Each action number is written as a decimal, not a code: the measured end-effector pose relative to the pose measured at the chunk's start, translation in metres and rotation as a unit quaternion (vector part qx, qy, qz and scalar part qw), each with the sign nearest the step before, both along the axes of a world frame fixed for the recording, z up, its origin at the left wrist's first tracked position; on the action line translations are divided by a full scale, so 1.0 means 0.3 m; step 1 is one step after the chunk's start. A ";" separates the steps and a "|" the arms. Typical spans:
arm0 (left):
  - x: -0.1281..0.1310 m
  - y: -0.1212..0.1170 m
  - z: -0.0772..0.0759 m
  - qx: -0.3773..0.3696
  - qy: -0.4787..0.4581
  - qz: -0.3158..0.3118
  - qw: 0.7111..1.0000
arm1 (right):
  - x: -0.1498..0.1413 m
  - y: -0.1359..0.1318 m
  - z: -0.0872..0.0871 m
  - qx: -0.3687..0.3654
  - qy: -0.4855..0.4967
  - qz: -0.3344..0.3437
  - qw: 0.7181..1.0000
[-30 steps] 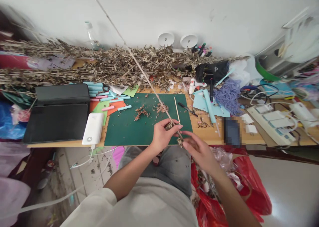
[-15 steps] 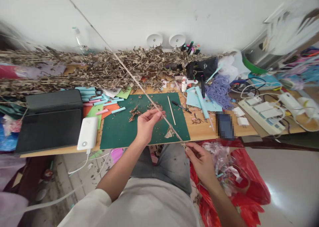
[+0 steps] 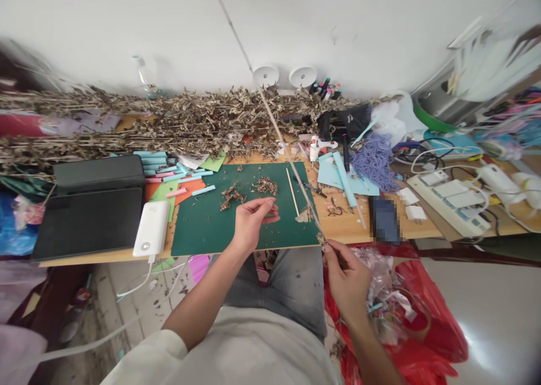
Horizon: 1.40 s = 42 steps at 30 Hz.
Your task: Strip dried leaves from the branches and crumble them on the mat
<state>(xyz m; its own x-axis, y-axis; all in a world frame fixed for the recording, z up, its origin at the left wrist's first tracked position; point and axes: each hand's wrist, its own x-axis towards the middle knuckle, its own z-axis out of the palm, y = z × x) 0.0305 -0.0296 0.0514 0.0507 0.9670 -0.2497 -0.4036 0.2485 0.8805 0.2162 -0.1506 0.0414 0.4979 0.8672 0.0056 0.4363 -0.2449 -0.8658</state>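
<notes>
A long, thin dried plant stem (image 3: 276,128) slants up from the mat's front right corner past the wall. My right hand (image 3: 347,269) pinches its near end, where a few withered leaves (image 3: 322,239) hang. Apart from the stem, over the green cutting mat (image 3: 203,221), my left hand (image 3: 252,218) is closed, thumb against the index finger. Whether anything sits in that pinch is hidden. Beyond the left hand lie small heaps of crumpled dry leaves (image 3: 265,186). A thin wooden stick (image 3: 292,192) rests on the mat, left of the stem.
Bundles of dried leafy stems (image 3: 203,111) line the back of the table. A black tablet case (image 3: 88,221) and white power bank (image 3: 151,227) stand at left. Rightward are a glue gun (image 3: 320,146), purple yarn (image 3: 376,159), a power strip (image 3: 454,204), and below, a red bag (image 3: 439,312).
My left hand has come off the stem and sits to its left. The stem's far end has swung right and stands steeper. My right hand still grips the near end.
</notes>
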 end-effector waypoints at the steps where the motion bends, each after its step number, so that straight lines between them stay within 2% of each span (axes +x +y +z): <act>1: -0.010 0.001 -0.008 0.020 0.033 0.007 0.999 | 0.002 0.002 0.002 0.006 -0.004 -0.005 1.000; 3: -0.048 0.012 -0.028 0.100 0.155 0.034 0.982 | 0.008 0.005 0.006 0.010 -0.011 -0.004 1.000; 4: -0.075 0.025 -0.040 0.156 0.239 0.052 0.957 | 0.010 0.006 0.007 0.008 -0.009 -0.001 1.000; 6: -0.139 0.061 -0.068 0.253 0.417 0.074 0.870 | 0.010 0.007 0.007 0.010 0.007 0.004 1.000; 7: -0.171 0.082 -0.081 0.279 0.485 0.072 0.826 | 0.007 0.007 0.006 0.012 0.018 0.006 1.000; 9: -0.222 0.119 -0.101 0.299 0.569 0.049 0.765 | -0.003 0.010 0.002 0.016 0.038 0.009 0.999; 11: -0.245 0.135 -0.104 0.298 0.603 0.057 0.738 | -0.017 0.015 -0.002 0.017 0.042 0.011 0.999; 12: -0.242 0.132 -0.097 0.294 0.599 0.069 0.742 | -0.024 0.018 -0.005 0.015 0.041 0.014 0.999; 13: -0.232 0.122 -0.084 0.289 0.580 0.080 0.757 | -0.031 0.021 -0.007 0.014 0.039 0.017 0.999; 14: -0.213 0.106 -0.068 0.283 0.546 0.083 0.784 | -0.038 0.023 -0.010 0.012 0.035 0.018 0.999; 15: -0.188 0.085 -0.049 0.274 0.491 0.066 0.824 | -0.045 0.026 -0.013 0.009 0.030 0.020 0.999; 17: -0.126 0.039 -0.011 0.229 0.325 -0.036 0.917 | -0.057 0.028 -0.017 0.008 0.021 0.021 1.000; 18: -0.094 0.018 0.005 0.189 0.233 -0.095 0.949 | -0.062 0.029 -0.019 0.010 0.015 0.022 1.000; 20: -0.036 -0.014 0.028 0.117 0.100 -0.158 0.975 | -0.072 0.028 -0.018 0.018 -0.005 0.029 0.999; 23: 0.018 -0.032 0.036 0.063 0.013 -0.142 0.988 | -0.084 0.023 -0.012 0.026 -0.037 0.045 0.998; 26: 0.028 -0.028 0.026 0.038 -0.037 -0.129 0.990 | -0.090 0.016 -0.004 0.021 -0.020 0.051 0.998; 28: 0.021 -0.022 0.018 0.035 -0.037 -0.120 0.991 | -0.089 0.011 -0.001 0.012 0.006 0.052 0.999; 33: 0.004 -0.023 0.017 0.044 0.041 -0.086 0.995 | -0.081 0.004 -0.011 0.017 0.021 0.049 0.998; 37: 0.008 -0.043 0.017 0.010 0.018 -0.085 0.996 | -0.079 0.015 -0.024 0.031 0.018 0.027 0.999; 42: 0.014 -0.060 -0.002 -0.035 -0.027 -0.056 0.997 | -0.091 0.031 -0.027 0.039 0.001 0.031 0.999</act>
<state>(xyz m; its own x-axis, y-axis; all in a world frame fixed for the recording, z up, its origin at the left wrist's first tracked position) 0.0348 -0.0476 0.0509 0.1727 0.9347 -0.3107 -0.4159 0.3551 0.8372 0.1888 -0.1414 0.0333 0.4435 0.8933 0.0728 0.4470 -0.1500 -0.8819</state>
